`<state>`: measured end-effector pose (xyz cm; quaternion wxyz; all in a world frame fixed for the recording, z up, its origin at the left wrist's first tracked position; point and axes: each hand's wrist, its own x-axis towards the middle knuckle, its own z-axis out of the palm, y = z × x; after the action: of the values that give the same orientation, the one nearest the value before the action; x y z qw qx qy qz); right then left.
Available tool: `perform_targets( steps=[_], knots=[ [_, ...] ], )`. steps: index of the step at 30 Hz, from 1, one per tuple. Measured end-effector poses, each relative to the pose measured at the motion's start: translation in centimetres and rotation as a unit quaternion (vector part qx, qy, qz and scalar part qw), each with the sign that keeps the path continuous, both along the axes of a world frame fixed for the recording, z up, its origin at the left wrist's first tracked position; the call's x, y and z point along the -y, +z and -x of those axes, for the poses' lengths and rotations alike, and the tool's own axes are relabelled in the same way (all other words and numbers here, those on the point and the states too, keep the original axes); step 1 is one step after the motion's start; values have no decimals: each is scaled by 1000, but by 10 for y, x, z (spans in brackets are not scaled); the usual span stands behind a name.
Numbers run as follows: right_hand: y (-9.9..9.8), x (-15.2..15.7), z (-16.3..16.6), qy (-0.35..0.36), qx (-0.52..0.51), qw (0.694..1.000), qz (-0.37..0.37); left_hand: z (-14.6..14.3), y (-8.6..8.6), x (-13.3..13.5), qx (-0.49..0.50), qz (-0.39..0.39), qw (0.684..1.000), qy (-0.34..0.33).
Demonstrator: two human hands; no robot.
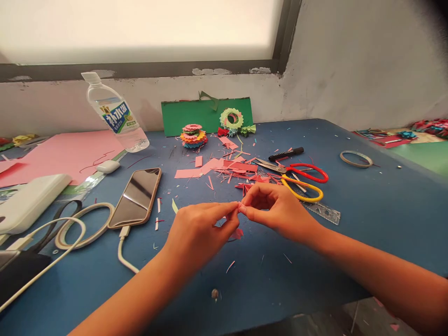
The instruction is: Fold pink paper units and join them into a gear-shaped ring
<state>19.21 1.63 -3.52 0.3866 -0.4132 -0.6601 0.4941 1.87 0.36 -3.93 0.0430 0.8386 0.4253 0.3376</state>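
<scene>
My left hand (205,228) and my right hand (276,207) meet above the blue table (367,210), fingertips pinched together on a small piece of pink paper (239,206). Both hands have their fingers closed on it. Part of the pink piece shows below my left fingers near the table top. Pink paper scraps (224,169) lie scattered just beyond the hands. Red-handled scissors (297,170) and yellow-handled scissors (303,189) lie to the right of my right hand, on a clear ruler (324,211).
A phone (137,197) on a white cable lies left, beside tape rings (82,228) and black scissors. A water bottle (115,114), pink sheet (59,154), green card (206,114), layered paper flowers (193,135), a black pen (286,153) and another tape ring (356,159) lie farther back.
</scene>
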Motion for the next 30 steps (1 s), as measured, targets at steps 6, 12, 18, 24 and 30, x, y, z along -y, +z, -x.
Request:
perform_targets(
  steps=[6,12,18,24,30],
  knots=[
    [0,-1,0,-2,-4,1000,-11,-1,-3,-1,21,-82,996,-24],
    [-2,0,0,1,-22,1000,1,-3,-6,0,33,-131,990,-27],
    [-3,-1,2,-7,7,1000,-9,-4,-8,0,27,-133,990,-40],
    [-6,-1,2,-12,-18,999,-24,-3,-8,-3,50,-102,992,-47],
    [-10,-3,1,-27,-72,997,-29,-2,-8,-3,85,-47,994,-51]
  ],
)
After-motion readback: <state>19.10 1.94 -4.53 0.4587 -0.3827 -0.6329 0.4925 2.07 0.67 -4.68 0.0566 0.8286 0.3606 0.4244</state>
